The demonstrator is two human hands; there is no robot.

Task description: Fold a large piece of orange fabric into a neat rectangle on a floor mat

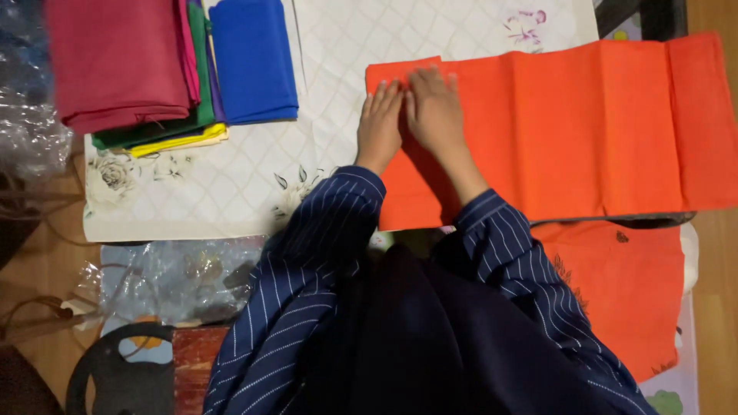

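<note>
A long orange cloth (584,123) lies folded across a white patterned sheet (231,184). My left hand (380,127) and my right hand (434,111) press flat, side by side, on the cloth's left end, fingers stretched out and holding nothing. Both arms wear dark blue striped sleeves. Part of the orange cloth (623,292) hangs down on the right near my lap.
A stack of folded cloths sits at the top left: dark red (119,61) on top, green and yellow edges below, and a blue one (254,61) beside it. Crinkled clear plastic wrap (177,280) lies at the lower left. Wooden floor (715,307) shows at the right.
</note>
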